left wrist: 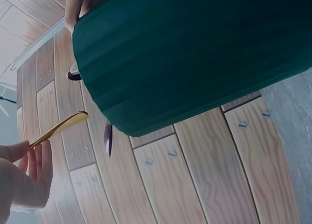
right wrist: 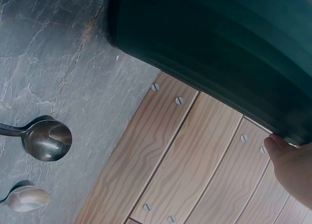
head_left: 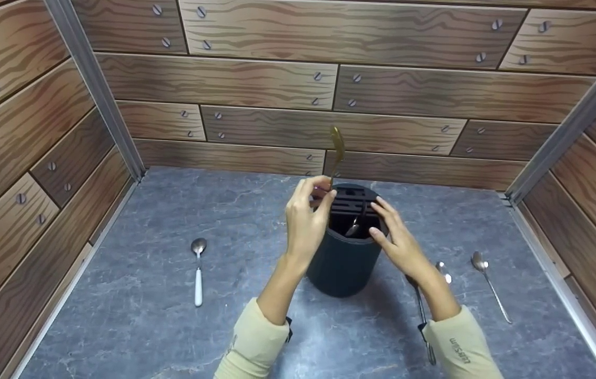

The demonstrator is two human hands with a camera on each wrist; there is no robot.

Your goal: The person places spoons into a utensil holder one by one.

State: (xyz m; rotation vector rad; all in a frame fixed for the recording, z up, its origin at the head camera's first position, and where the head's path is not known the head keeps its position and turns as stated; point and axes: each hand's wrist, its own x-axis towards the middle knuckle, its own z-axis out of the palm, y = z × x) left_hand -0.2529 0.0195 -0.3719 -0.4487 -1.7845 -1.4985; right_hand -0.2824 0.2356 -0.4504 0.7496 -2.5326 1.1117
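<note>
In the head view my left hand [head_left: 305,218] pinches a slim gold piece of cutlery [head_left: 337,145] between thumb and fingers, its rounded end pointing up. It stands at the left rim of a dark green cylindrical cutlery holder [head_left: 342,268] with a slotted insert. A spoon [head_left: 353,227] shows inside the front opening. My right hand [head_left: 400,245] rests at the holder's right rim with fingers extended; in the right wrist view a fingertip [right wrist: 275,141] meets the rim. Beyond the rim in the left wrist view, a spoon bowl [left wrist: 108,138] sticks out near the gold cutlery [left wrist: 63,125].
A white-handled spoon [head_left: 198,271] lies to the left on the grey marbled table [head_left: 145,326]. On the right lie a silver spoon [head_left: 490,284], another spoon [head_left: 443,272] and a long dark-handled one [head_left: 423,310], partly under my right forearm. Wood-patterned walls [head_left: 276,84] enclose three sides.
</note>
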